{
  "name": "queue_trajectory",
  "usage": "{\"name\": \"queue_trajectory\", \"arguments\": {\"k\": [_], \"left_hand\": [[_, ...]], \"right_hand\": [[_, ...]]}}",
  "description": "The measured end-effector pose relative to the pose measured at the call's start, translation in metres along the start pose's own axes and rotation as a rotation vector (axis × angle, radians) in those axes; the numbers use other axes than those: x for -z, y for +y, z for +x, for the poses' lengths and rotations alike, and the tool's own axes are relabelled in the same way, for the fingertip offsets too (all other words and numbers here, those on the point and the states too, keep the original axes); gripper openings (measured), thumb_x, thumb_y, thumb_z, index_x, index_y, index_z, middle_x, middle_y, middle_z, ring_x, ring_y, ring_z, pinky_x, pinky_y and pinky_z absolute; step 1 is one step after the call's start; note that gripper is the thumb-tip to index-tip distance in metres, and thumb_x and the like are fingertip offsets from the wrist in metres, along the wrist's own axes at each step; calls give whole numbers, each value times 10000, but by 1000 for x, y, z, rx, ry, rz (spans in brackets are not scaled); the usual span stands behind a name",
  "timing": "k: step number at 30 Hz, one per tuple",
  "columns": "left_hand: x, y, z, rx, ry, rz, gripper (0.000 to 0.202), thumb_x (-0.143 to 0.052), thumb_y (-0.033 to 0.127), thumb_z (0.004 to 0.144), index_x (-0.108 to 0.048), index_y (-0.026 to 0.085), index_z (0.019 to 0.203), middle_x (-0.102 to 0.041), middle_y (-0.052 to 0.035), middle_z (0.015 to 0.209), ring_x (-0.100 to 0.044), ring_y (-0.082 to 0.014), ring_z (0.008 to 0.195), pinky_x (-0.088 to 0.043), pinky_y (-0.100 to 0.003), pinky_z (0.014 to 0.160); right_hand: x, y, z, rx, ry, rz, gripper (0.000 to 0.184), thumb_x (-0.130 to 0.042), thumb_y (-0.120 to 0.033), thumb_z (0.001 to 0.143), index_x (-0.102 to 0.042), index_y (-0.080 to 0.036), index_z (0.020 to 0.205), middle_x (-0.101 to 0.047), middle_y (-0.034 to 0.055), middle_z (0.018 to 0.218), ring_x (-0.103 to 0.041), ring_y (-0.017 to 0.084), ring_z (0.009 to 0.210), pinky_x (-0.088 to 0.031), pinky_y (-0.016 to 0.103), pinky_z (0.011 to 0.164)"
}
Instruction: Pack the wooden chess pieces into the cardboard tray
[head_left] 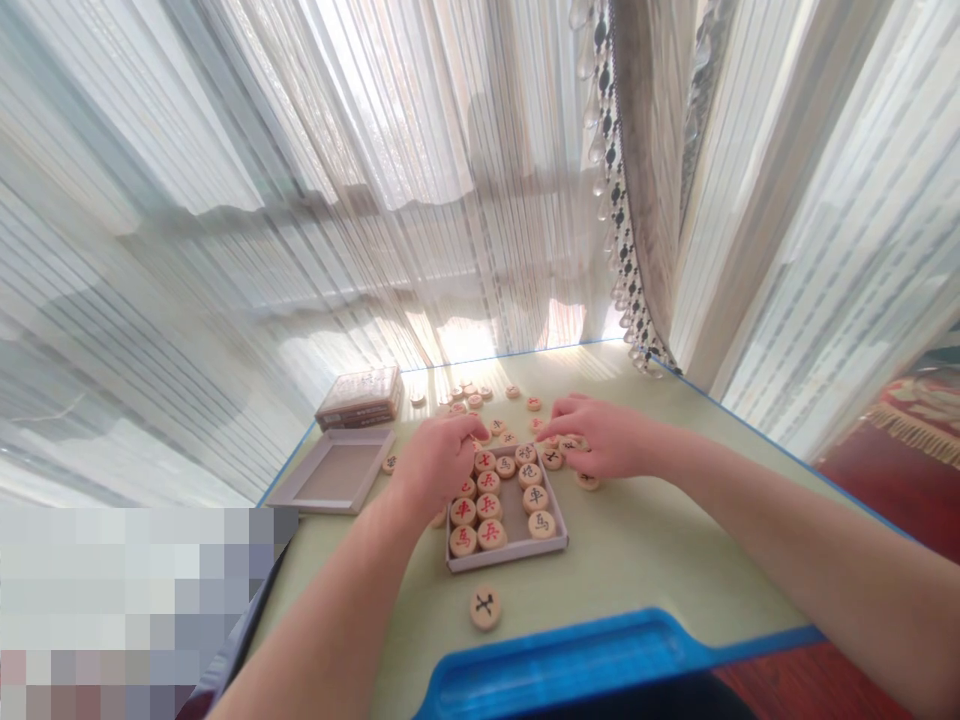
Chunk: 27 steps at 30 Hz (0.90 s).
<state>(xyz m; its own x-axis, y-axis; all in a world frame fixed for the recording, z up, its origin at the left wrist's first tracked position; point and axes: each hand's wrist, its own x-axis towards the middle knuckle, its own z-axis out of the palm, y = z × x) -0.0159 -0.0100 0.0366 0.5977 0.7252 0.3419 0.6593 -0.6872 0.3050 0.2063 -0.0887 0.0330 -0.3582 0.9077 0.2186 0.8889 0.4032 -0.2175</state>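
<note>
A shallow open box [509, 556] holds round wooden xiangqi pieces, with red-character ones such as this piece [491, 533] in the left columns. Black-character pieces, one of them this piece [541, 525], line its right side and far end. My left hand [435, 462] reaches over the box's far left corner, its fingers bent down by a red piece; what they grip is hidden. Right of the box, my right hand [607, 435] has its fingers apart and touches loose pieces, a black-marked piece [552, 458] among them. A single black-marked piece [485, 607] lies in front of the box.
An empty box lid [330, 472] lies left, with a closed box [360, 395] behind it. Several loose pieces [475, 400] are scattered at the table's far side. The green table [637, 560] has a blue tray-like edge [562, 660] nearest me. Curtains [360, 240] hang behind.
</note>
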Motion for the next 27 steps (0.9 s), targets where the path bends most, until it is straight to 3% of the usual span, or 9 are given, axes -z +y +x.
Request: {"name": "queue_trajectory", "arguments": {"k": [6, 10, 14, 19, 23, 27], "left_hand": [[8, -3, 1, 36, -11, 19, 332, -351, 216, 780, -681, 215, 822, -694, -4, 878, -614, -175, 831, -469, -265, 742], [9, -7, 1, 82, -68, 14, 352, -336, 252, 785, -682, 227, 838, -695, 8, 836, -612, -172, 774, -471, -263, 706], [5, -6, 1, 80, -86, -50, 357, -326, 246, 796, -674, 232, 872, -694, 13, 902, -610, -165, 830, -466, -255, 740], [-1, -4, 1, 120, -143, -109, 367, -326, 227, 794, -662, 226, 942, -696, 3, 904, -617, -159, 816, -470, -240, 696], [-2, -2, 0, 112, -160, -140, 354, -337, 217, 790, -660, 252, 933, -699, 31, 846, -617, -147, 790, -469, -232, 679], [-2, 2, -2, 97, -156, -150, 338, -346, 196, 777, -666, 238, 879, -698, 35, 809, -615, -135, 761, -462, -221, 664]], "right_hand": [[-5, -4, 0, -76, -8, -163, 230, -544, -394, 735, -658, -214, 821, -615, 56, 849, -562, 217, 816, -422, 318, 696], [-12, -5, 1, -51, 14, -186, 207, -550, -379, 729, -646, -213, 806, -624, 47, 842, -560, 209, 828, -408, 301, 704], [-14, -5, 3, -61, 50, -185, 184, -554, -340, 722, -640, -211, 820, -628, 41, 847, -554, 209, 839, -406, 304, 723], [-6, -5, 3, -114, 208, -181, 205, -542, -307, 736, -647, -198, 873, -616, 55, 869, -541, 211, 873, -402, 304, 752], [-1, -13, 1, -46, 295, -128, 208, -547, -293, 743, -652, -187, 888, -611, 63, 874, -540, 200, 861, -412, 301, 763], [-6, -25, 1, 18, 279, -74, 200, -565, -302, 739, -657, -188, 876, -616, 63, 870, -553, 196, 838, -424, 300, 737]]}}
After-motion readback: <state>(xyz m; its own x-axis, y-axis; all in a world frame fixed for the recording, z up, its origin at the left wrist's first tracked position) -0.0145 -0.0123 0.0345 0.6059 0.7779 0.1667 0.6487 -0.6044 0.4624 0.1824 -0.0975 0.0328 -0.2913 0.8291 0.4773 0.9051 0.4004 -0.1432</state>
